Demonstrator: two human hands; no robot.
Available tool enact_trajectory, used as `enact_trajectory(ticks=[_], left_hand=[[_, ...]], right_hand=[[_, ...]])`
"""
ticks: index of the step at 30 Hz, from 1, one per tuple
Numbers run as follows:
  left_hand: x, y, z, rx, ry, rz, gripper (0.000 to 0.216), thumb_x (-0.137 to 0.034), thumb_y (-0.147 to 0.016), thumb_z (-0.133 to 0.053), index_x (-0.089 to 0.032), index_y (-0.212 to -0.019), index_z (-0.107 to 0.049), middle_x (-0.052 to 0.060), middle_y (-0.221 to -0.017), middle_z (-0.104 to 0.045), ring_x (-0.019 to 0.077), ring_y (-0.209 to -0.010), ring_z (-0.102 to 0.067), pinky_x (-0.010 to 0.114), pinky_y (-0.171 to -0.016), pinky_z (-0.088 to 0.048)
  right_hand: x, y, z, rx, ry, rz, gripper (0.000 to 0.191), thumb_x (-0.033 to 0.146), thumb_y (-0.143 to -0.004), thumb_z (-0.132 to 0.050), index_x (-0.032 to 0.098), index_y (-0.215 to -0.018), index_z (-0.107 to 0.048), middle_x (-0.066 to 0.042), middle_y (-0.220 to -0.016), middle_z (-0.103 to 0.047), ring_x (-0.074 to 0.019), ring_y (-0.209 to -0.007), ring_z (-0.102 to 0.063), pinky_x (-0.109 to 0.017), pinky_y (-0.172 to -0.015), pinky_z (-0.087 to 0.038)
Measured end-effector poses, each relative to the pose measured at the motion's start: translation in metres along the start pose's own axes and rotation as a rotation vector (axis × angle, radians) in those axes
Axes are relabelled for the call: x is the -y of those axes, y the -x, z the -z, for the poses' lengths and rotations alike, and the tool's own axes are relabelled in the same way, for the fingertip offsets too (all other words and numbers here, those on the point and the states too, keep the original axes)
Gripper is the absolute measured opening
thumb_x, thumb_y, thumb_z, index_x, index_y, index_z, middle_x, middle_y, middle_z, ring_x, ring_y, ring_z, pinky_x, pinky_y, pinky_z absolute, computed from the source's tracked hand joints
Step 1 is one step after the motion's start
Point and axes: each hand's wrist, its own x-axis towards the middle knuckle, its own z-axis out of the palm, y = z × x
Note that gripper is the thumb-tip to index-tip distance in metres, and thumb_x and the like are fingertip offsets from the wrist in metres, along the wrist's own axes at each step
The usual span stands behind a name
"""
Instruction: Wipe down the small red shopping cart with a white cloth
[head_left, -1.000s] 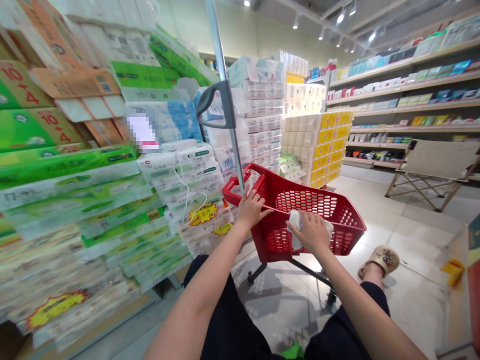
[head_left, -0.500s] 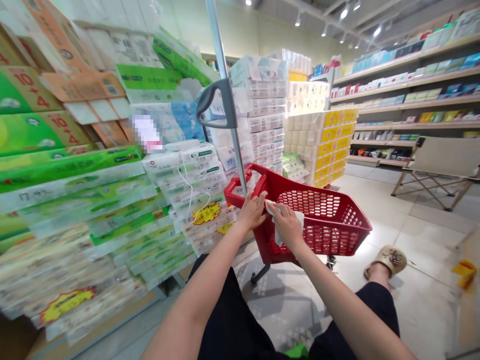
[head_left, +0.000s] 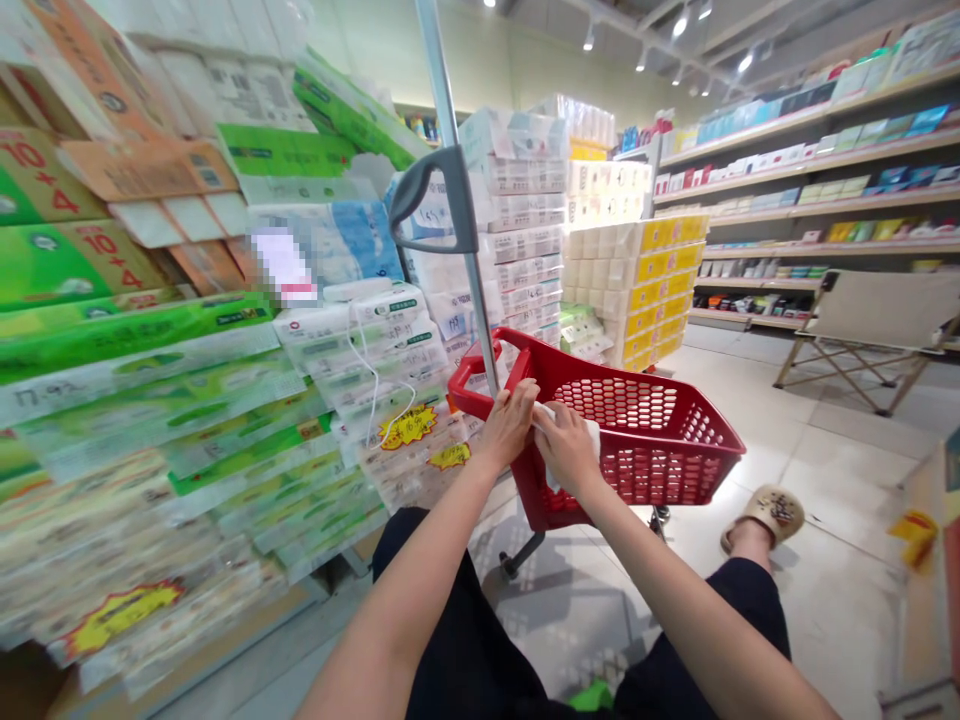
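A red plastic shopping basket (head_left: 675,445) on small wheels stands on the floor in front of me, with a grey metal pull handle (head_left: 459,200) rising from its near end. My left hand (head_left: 510,420) grips the basket's near rim beside the handle pole. Right beside it, my right hand (head_left: 566,445) presses a white cloth (head_left: 592,435) against the same rim, fingers closed over it. The two hands touch each other.
Stacks of packaged tissue and toilet paper (head_left: 187,380) fill the left side and the middle back. Shelves of goods (head_left: 810,170) run along the right wall, with a folding chair (head_left: 870,325) below them. My sandalled foot (head_left: 765,515) rests on the tiled floor.
My right hand with the cloth has slid left along the basket's near rim, from its middle to right against my left hand. The left hand kept its grip on the rim.
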Motion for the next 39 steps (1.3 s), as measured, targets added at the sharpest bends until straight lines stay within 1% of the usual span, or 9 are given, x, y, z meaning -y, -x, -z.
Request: enact_trajectory(ticks=[3,6,10,13,17,19,26,34,39], left_hand=[[0.000,0.002,0.003,-0.003,-0.019,-0.006,0.056,-0.009,-0.090,-0.046,-0.015,-0.142,-0.026,0.018,-0.146,-0.042,0.0221,-0.144,-0.032,0.041,-0.111,-0.033],[0.000,0.004,0.007,0.020,-0.020,-0.020,0.060,-0.024,-0.090,-0.058,-0.016,-0.141,-0.027,0.018,-0.144,-0.044,0.0245,-0.142,-0.035,0.041,-0.110,-0.035],[-0.003,0.002,0.009,0.035,-0.012,-0.023,0.069,-0.037,-0.087,-0.066,-0.015,-0.140,-0.028,0.019,-0.142,-0.045,0.0263,-0.139,-0.039,0.040,-0.110,-0.035],[-0.005,0.000,0.008,0.039,0.005,-0.024,0.066,-0.032,-0.088,-0.064,-0.016,-0.140,-0.027,0.018,-0.141,-0.046,0.0262,-0.139,-0.039,0.041,-0.110,-0.036],[-0.004,0.000,0.005,0.048,-0.002,-0.018,0.055,-0.008,-0.091,-0.045,-0.018,-0.142,-0.027,0.015,-0.141,-0.047,0.0232,-0.139,-0.038,0.041,-0.110,-0.035],[-0.001,0.001,0.005,0.044,-0.002,-0.008,0.056,-0.004,-0.091,-0.040,-0.018,-0.143,-0.027,0.015,-0.142,-0.046,0.0225,-0.139,-0.038,0.040,-0.110,-0.035],[0.003,0.003,0.009,0.038,0.043,-0.022,0.067,-0.034,-0.088,-0.065,-0.016,-0.140,-0.026,0.018,-0.140,-0.046,0.0265,-0.137,-0.040,0.041,-0.108,-0.035],[0.000,0.004,0.009,0.058,0.019,-0.038,0.054,-0.006,-0.089,-0.046,-0.015,-0.139,-0.028,0.015,-0.139,-0.049,0.0216,-0.138,-0.038,0.038,-0.109,-0.032],[0.002,0.006,0.012,0.066,0.043,-0.015,0.059,-0.028,-0.090,-0.061,-0.018,-0.138,-0.029,0.015,-0.137,-0.050,0.0246,-0.134,-0.043,0.040,-0.109,-0.032]], right_hand=[[0.004,0.000,-0.001,0.001,-0.012,0.054,0.045,0.023,-0.093,-0.047,0.029,-0.138,-0.053,-0.009,-0.134,-0.052,-0.0255,-0.117,-0.045,-0.039,-0.100,-0.038],[-0.022,0.019,0.006,0.013,0.021,0.079,0.053,0.020,-0.093,-0.047,0.034,-0.143,-0.046,-0.006,-0.137,-0.051,-0.0239,-0.119,-0.046,-0.039,-0.101,-0.037],[-0.051,0.039,0.019,-0.019,0.074,-0.029,0.052,0.019,-0.092,-0.047,0.036,-0.141,-0.049,-0.006,-0.131,-0.054,-0.0247,-0.115,-0.048,-0.041,-0.098,-0.038],[-0.036,0.032,0.020,-0.050,0.063,-0.062,0.047,0.021,-0.091,-0.049,0.034,-0.136,-0.055,-0.007,-0.129,-0.055,-0.0269,-0.114,-0.048,-0.044,-0.097,-0.039],[0.009,0.009,0.011,-0.060,-0.015,0.015,0.042,0.021,-0.089,-0.051,0.030,-0.129,-0.061,-0.009,-0.130,-0.054,-0.0276,-0.116,-0.046,-0.043,-0.098,-0.038],[0.016,0.005,0.007,-0.062,-0.047,0.034,0.040,0.021,-0.089,-0.051,0.029,-0.127,-0.062,-0.008,-0.132,-0.053,-0.0270,-0.118,-0.045,-0.042,-0.099,-0.038],[-0.034,0.022,0.016,-0.015,-0.032,-0.043,0.046,0.019,-0.092,-0.045,0.032,-0.134,-0.057,-0.006,-0.123,-0.059,-0.0246,-0.113,-0.048,-0.042,-0.098,-0.041],[0.014,0.001,0.005,-0.036,-0.050,0.023,0.040,0.021,-0.091,-0.049,0.028,-0.128,-0.061,-0.009,-0.130,-0.055,-0.0266,-0.119,-0.045,-0.041,-0.101,-0.039],[-0.026,0.026,0.010,-0.001,-0.006,0.015,0.051,0.022,-0.092,-0.047,0.037,-0.141,-0.048,-0.004,-0.132,-0.055,-0.0233,-0.114,-0.049,-0.040,-0.098,-0.039]])
